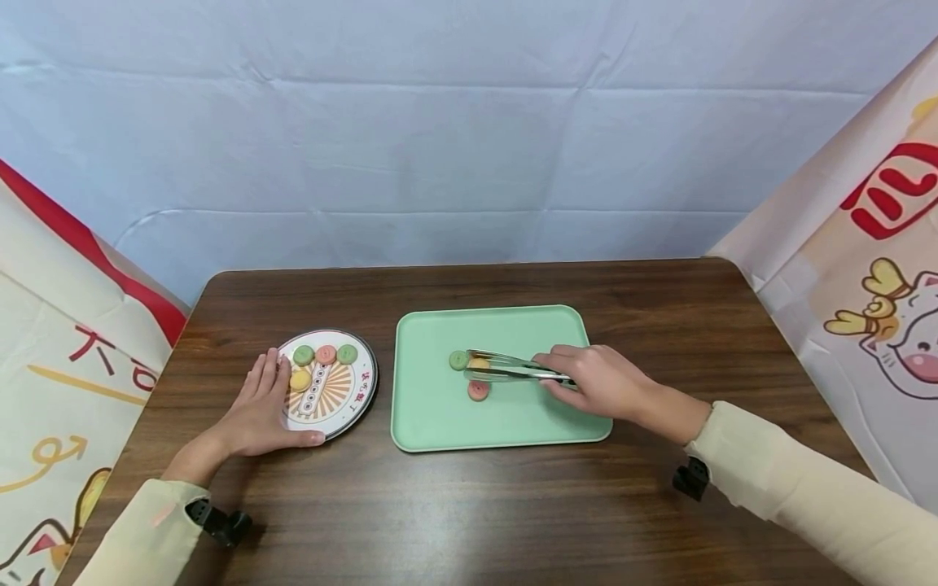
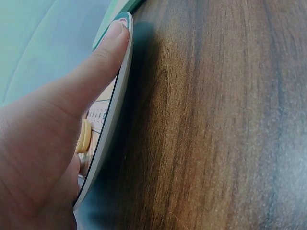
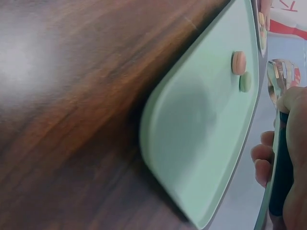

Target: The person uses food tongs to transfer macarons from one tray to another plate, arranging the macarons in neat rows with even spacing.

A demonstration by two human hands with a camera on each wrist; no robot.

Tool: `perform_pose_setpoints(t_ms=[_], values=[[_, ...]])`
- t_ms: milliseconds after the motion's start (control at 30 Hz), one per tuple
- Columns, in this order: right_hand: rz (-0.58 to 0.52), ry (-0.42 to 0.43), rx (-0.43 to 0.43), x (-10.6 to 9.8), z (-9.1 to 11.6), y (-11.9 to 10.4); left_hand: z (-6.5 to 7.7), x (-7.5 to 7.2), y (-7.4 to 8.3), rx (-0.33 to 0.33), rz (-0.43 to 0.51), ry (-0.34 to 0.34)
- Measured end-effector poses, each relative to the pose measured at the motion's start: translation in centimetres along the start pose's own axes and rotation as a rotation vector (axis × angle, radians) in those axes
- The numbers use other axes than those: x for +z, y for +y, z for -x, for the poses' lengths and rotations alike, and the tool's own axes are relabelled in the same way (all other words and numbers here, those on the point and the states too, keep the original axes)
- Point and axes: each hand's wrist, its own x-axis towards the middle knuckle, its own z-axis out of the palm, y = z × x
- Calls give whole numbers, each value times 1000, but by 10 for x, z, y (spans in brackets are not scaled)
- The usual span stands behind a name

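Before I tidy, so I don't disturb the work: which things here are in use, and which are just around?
In use:
tongs, in the right hand
macarons
green tray
plate, touched by the left hand

Just around:
pale backdrop
printed side cloths

- Silvery metal tongs point(image 1: 516, 375) partly cover a yellow round macaron point(image 1: 479, 364) on the pale green rectangular tray point(image 1: 440, 425); I can't tell whether they pinch it.
- The right hand point(image 1: 597, 380) hides part of the tongs' handle, and the right wrist view cuts that hand off.
- The left hand point(image 1: 256, 407) covers the white round printed plate's point(image 1: 350, 415) left rim.
- Its red lettering is too small to read.
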Motion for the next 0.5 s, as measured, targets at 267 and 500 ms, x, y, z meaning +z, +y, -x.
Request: perform_pose_setpoints(t_ms=[267, 500], values=[[3, -9, -12, -2, -12, -5, 1, -1, 2, -6, -3, -1], [3, -37, 5, 2, -21, -11, -1, 0, -1, -10, -6, -3]])
